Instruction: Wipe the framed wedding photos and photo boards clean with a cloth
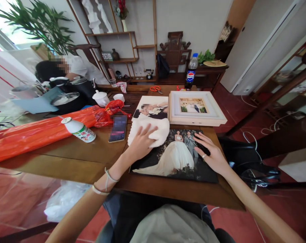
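A large wedding photo print (173,158) with a dark background lies flat near the table's front edge. My left hand (142,141) rests with fingers spread on a fluffy white cloth (160,128), which overlaps the print's upper left corner. Over the print's right side is my right hand (211,153), fingers apart and a ring on one of them; it holds nothing. Just behind the cloth lies a smaller photo (155,104), its lower part covered. A white box (220,116) with a framed photo (193,105) on top sits behind the print.
On the wooden table (99,165), a phone (118,129), a white spray can (79,130) and a long red plastic-wrapped bundle (51,130) lie to the left. Orange-handled scissors (156,89) and a cola bottle (191,72) are at the back. Another person (84,69) leans at the far left.
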`<move>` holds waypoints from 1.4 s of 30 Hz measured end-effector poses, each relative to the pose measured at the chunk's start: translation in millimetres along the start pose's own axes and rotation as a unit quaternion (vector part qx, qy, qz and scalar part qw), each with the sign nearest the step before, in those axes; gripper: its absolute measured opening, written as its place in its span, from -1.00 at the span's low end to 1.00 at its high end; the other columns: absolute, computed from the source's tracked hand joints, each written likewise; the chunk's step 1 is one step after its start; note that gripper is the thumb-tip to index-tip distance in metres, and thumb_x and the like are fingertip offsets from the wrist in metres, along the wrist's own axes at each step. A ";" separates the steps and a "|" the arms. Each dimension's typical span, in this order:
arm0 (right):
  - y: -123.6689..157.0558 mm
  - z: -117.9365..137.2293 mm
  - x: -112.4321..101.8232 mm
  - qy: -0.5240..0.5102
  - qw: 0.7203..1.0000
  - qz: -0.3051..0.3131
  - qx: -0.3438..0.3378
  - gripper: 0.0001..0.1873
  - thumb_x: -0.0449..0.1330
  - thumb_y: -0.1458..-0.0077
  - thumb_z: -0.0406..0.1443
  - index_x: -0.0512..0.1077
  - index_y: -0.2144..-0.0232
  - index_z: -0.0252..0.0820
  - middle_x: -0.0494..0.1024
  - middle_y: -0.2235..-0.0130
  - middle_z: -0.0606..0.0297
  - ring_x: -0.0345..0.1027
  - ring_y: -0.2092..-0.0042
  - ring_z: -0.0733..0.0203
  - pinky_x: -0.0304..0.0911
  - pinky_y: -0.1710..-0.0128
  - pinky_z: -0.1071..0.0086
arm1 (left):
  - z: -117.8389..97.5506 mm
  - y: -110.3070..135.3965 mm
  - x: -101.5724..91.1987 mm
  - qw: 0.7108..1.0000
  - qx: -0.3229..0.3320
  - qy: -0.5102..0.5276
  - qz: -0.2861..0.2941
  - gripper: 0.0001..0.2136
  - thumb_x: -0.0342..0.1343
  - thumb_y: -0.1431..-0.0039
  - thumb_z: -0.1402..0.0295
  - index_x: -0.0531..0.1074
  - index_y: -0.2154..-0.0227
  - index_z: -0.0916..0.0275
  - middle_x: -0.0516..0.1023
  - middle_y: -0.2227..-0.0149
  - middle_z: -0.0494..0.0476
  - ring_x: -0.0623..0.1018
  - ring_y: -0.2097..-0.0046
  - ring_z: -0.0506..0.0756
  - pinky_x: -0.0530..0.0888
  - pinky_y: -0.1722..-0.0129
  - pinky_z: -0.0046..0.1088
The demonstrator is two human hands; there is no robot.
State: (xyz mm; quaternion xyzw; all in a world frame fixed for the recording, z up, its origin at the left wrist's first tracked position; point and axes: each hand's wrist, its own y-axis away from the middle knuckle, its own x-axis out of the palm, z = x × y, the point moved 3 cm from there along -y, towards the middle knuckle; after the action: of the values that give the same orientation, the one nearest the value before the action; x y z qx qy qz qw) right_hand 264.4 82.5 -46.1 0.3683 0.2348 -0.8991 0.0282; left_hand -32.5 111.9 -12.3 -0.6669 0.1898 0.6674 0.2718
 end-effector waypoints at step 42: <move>13.0 7.6 -3.7 -0.026 1.000 0.008 0.008 -0.63 0.12 -0.21 -0.20 0.45 -0.05 -0.02 0.39 -0.19 0.21 0.10 -0.30 0.01 0.05 -0.28 -0.05 | -101.3 59.6 -1.7 0.995 0.057 0.072 -0.029 -0.88 0.15 -0.08 0.44 0.59 0.38 0.20 0.01 -0.36 0.14 -0.03 -0.36 0.42 0.05 -0.26 0.16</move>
State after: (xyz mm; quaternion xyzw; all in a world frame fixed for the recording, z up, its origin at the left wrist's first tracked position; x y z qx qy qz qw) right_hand 265.1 67.1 -44.2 0.3471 0.2240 -0.9098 0.0390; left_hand 10.4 2.9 -21.0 -0.7016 0.2276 0.5978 0.3141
